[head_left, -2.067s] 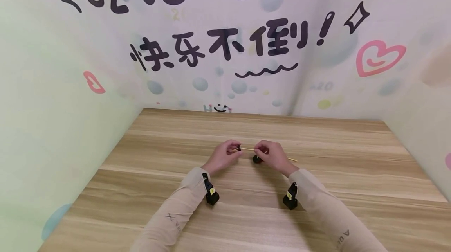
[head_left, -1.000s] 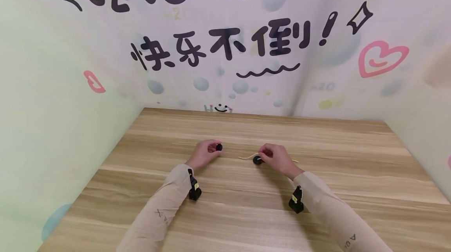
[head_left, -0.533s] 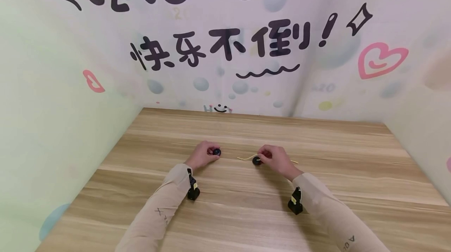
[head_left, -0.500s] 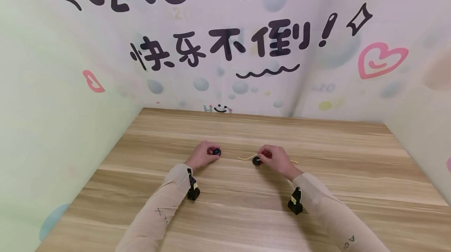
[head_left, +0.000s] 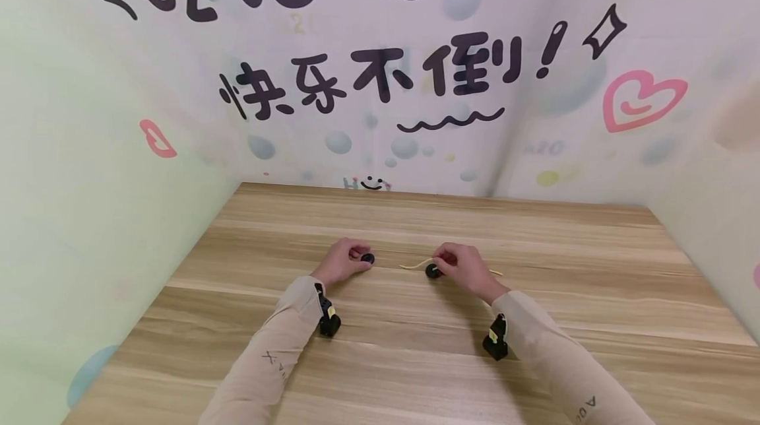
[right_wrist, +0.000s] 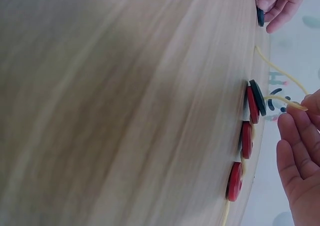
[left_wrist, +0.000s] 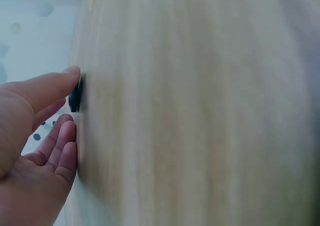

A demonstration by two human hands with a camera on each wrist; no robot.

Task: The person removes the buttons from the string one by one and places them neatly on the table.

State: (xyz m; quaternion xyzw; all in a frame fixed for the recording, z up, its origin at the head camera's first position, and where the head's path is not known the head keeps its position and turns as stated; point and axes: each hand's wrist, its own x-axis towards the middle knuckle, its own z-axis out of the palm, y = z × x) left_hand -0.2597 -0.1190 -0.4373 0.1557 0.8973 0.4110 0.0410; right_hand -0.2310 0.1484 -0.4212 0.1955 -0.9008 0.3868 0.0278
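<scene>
Item, table (head_left: pixel 410 372), wood-grained: bears the work, which reads as the separate handling of one disc apart from a corded row; whether that disc is being set down or picked up cannot be told. The next move appears to call for a steady hold on the cord and a level, careful disc. Item, left hand (head_left: pixel 341 261): half open, thumb and index finger in a light pinch on the loose disc, remaining fingers relaxed beneath. Item, right hand (head_left: pixel 467 268): thumb and fingertips closed together on the cord, other fingers loosely bent, palm holding nothing. Item, red discs (right_wrist: pixel 246 139), three: in a row on the table below the right hand. Item, dark strung disc (right_wrist: pixel 258 97): against the nearest red one. Item, loose disc (head_left: pixel 368 259), dark: at the table surface, off the cord, well apart from the row. Item, yellow cord (right_wrist: pixel 278 97): rises from the dark strung disc to the right fingertips; one free end points toward the left hand.
</scene>
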